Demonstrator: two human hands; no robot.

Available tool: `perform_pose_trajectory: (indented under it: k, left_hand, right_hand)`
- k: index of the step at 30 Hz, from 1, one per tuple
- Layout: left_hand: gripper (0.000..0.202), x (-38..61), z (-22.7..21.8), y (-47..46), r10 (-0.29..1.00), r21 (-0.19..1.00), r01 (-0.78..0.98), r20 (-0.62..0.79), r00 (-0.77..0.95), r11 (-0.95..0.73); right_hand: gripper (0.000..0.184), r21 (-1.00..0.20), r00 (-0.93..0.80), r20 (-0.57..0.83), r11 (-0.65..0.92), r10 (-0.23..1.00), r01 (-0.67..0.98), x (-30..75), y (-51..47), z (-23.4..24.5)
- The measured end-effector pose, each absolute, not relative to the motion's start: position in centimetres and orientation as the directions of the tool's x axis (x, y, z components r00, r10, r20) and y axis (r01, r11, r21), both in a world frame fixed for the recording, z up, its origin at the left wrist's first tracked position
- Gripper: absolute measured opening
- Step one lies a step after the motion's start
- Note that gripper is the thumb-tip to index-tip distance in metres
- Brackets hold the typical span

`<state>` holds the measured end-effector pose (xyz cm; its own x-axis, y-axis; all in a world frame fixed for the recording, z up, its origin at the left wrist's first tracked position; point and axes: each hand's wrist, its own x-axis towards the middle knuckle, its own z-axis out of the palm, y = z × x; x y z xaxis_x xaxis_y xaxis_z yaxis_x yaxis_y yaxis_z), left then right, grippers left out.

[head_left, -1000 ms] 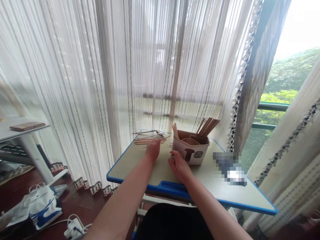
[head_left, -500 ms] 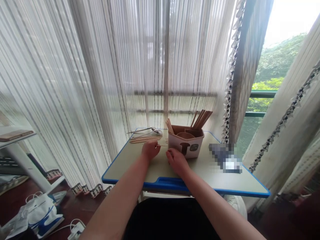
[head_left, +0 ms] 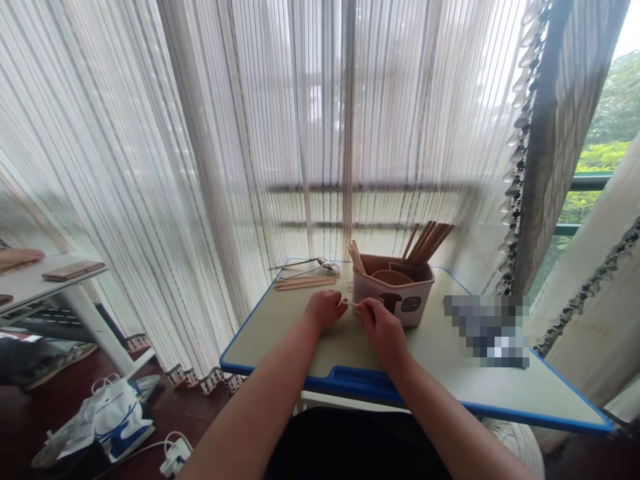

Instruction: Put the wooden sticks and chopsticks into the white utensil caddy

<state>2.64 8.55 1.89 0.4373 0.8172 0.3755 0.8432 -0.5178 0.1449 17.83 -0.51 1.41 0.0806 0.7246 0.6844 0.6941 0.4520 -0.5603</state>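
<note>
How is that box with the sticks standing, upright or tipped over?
Upright: the box stands on the desk with its opening facing up, and sticks rise above its rim.

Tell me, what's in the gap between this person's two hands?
In the head view, a thin pale stick spans the gap, pinched by the left hand and the right hand.

1 head-worn view: faces forward and down across near desk (head_left: 280, 327) toward curtain (head_left: 300, 133).
</note>
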Motion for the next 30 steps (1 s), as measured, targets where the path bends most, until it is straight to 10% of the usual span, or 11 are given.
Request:
perform_pose_trajectory:
  k: [7,21,30]
  left_hand:
    - [0.043,2.6,1.3,9.6,0.895,0.117,0.909,0.263,0.360,-0.400]
    - [0.059,3.1,1.3,8.6,0.825,0.114,0.839,0.293,0.483,-0.532]
    - [0.041,3.9,0.7,9.4,0.858,0.175,0.869,0.334,0.390,-0.463]
  right_hand:
    - [0.029,-0.727,0.392,0.671,0.457,0.630,0.512,20.0,0.3,1.3]
    - [0.031,-0.824,0.176,0.566,0.548,0.805,0.145,20.3,-0.7,4.1]
    - [0.028,-0.407,0.047,0.888,0.733,0.458,0.546,21.2,0.0,16.6]
